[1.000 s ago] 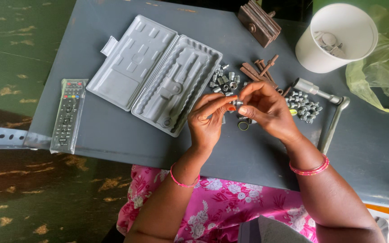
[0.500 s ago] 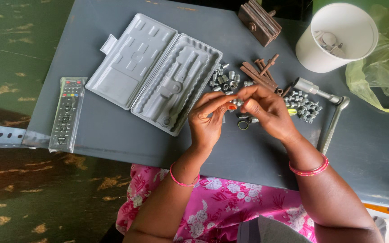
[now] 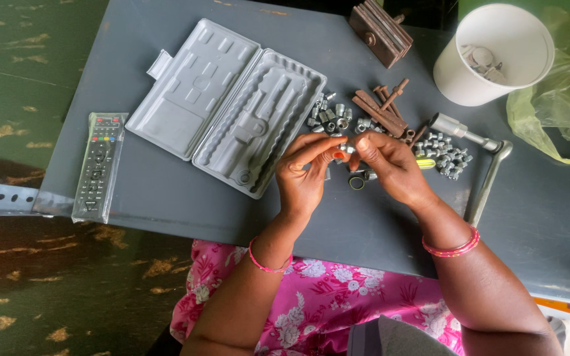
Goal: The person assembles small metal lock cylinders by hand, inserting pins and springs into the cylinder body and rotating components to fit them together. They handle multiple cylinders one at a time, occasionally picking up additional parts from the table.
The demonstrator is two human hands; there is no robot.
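My left hand (image 3: 305, 175) and my right hand (image 3: 390, 168) meet fingertip to fingertip over a grey table (image 3: 166, 198). Together they pinch a small silver metal socket (image 3: 347, 149), mostly hidden by my fingers. Just beyond my hands lies a heap of small metal sockets (image 3: 331, 115). An open, empty grey plastic tool case (image 3: 225, 102) lies to the left of my hands. A small dark ring (image 3: 357, 182) rests on the table below my fingers.
A second pile of small bits (image 3: 444, 153) and an L-shaped metal wrench handle (image 3: 489, 173) lie right of my hands. Rusty brown metal pieces (image 3: 382, 109), a white bucket (image 3: 489, 56), a yellow-green plastic bag (image 3: 562, 99) and a wrapped remote control (image 3: 97, 165) sit around.
My hands stay in the same spot; the fingers shift slightly around the small socket. Nothing else on the table has moved.
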